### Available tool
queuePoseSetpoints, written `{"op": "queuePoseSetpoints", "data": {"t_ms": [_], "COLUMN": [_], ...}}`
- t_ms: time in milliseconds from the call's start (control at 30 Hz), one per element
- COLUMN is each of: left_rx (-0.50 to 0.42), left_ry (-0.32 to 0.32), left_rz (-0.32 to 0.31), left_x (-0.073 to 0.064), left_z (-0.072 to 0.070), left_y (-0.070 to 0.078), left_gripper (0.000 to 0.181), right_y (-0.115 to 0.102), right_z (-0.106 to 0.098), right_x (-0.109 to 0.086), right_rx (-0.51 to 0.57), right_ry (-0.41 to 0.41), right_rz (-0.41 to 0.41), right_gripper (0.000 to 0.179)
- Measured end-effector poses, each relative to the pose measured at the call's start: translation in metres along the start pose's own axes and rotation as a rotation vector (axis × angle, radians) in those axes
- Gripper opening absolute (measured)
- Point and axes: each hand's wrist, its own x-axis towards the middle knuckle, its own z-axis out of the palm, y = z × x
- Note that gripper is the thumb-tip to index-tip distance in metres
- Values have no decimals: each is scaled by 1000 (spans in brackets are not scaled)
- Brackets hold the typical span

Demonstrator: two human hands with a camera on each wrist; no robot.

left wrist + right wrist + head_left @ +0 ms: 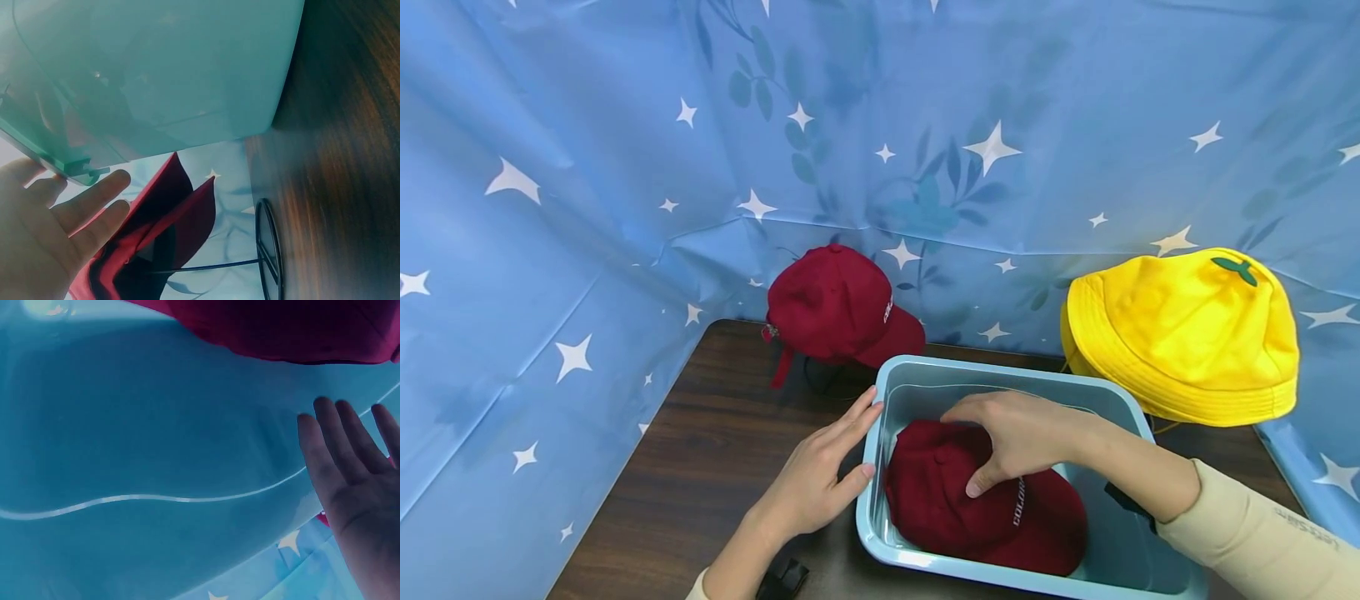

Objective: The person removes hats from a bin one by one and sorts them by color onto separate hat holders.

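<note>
A dark red baseball cap (951, 492) with white lettering on its front lies inside a light blue plastic bin (1000, 579). Over the cap, inside the bin, is my right hand (1026, 433); its thumb overlaps the crown in the head view. The right wrist view shows that hand's fingers (347, 437) straight and apart, below the edge of the red cap (281, 331). My left hand (820, 475) touches the bin's left rim with straight, spread fingers. From the left wrist, the fingers (94, 203) appear at the rim of the bin (187, 75).
Behind the bin to the left, a second red cap (831, 304) sits on a black wire stand (269, 250). A yellow bucket hat (1187, 333) with a green leaf stands at the back right. Blue star-patterned cloth (880, 108) hangs behind the brown wooden table (700, 467).
</note>
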Motion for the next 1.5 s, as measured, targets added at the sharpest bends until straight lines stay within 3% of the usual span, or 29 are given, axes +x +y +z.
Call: {"op": "queuePoseSetpoints", "data": {"t_ms": [433, 800, 1200, 1500], "left_rx": [-16, -13, 3, 5], "left_ry": [-11, -6, -6, -7], "left_rz": [-21, -9, -4, -11], "left_x": [-1, 0, 0, 0], "left_z": [0, 0, 0, -1], "left_y": [1, 0, 0, 1], "left_gripper": [66, 64, 64, 65], "right_y": [6, 6, 4, 3], "right_z": [6, 12, 15, 17], "right_x": [7, 12, 11, 13], "right_rx": [116, 104, 83, 107], "right_ry": [-105, -114, -89, -75], "right_rz": [35, 39, -32, -92], "right_gripper": [76, 72, 57, 28]}}
